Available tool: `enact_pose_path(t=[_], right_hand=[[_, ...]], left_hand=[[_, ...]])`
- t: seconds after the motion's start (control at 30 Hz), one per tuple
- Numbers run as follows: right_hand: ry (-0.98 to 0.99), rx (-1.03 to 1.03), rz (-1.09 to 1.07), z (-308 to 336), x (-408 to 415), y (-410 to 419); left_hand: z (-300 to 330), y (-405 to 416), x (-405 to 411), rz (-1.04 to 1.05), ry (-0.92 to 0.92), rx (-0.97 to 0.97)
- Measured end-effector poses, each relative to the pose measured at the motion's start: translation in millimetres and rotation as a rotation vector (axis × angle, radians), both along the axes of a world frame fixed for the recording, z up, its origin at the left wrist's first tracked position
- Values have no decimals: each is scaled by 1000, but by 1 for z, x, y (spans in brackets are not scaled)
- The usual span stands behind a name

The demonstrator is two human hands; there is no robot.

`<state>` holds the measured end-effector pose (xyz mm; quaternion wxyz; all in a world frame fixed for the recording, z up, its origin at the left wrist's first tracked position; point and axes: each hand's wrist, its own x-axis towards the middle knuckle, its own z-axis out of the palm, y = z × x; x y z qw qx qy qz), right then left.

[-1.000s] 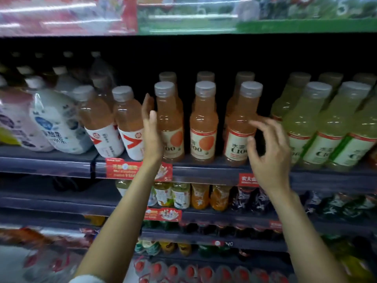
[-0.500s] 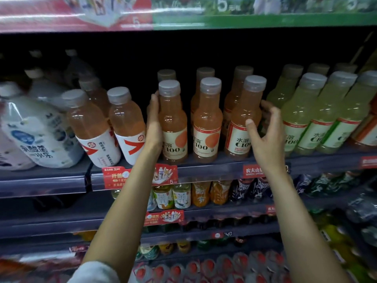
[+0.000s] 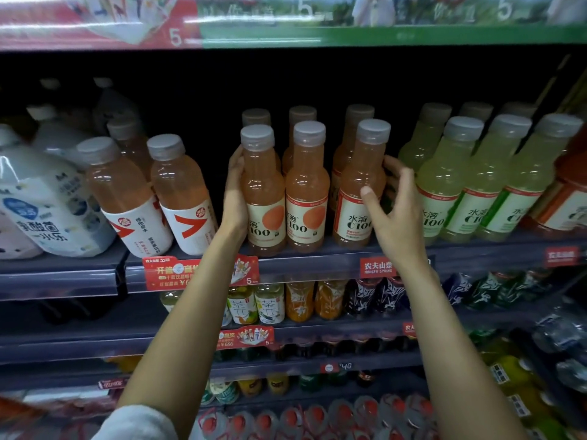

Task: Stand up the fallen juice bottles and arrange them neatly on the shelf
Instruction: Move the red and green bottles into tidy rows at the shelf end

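Note:
Three orange C100 juice bottles stand upright in the front row on the shelf (image 3: 317, 260): a left one (image 3: 262, 188), a middle one (image 3: 306, 185) and a right one (image 3: 360, 185), with more behind them. My left hand (image 3: 235, 192) lies flat against the left side of the left bottle, fingers straight. My right hand (image 3: 395, 211) cups the right side of the right bottle, thumb on its label and fingers behind it. The three bottles stand close together between my hands.
Two red-and-white labelled orange bottles (image 3: 152, 195) lean at the left, beside white milk-drink bottles (image 3: 44, 204). Yellow-green C100 bottles (image 3: 470, 179) stand in a row at the right. Lower shelves hold tea and other drinks (image 3: 270, 303).
Both hands have closed in from the sides: the left now presses on the left bottle, the right has wrapped around the right bottle. The camera has moved nearer.

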<state>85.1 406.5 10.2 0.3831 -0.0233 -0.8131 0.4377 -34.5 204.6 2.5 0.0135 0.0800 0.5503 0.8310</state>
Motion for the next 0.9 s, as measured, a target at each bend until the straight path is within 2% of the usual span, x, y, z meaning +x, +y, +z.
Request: enact_pose_path(t=[0.17, 0.47, 0.67, 0.8, 0.9], right_hand=[[-2, -5, 27, 1, 2, 5], [0, 5, 56, 2, 3, 14], [-31, 18, 49, 3, 6, 14], [-31, 93, -52, 5, 17, 12], [78, 201, -156, 1, 29, 4]], left_hand=[[6, 9, 13, -8, 64, -46], [3, 24, 10, -36, 60, -4], [-3, 21, 10, -70, 49, -43], [-1, 20, 28, 141, 155, -169], [-1, 5, 59, 282, 329, -393]])
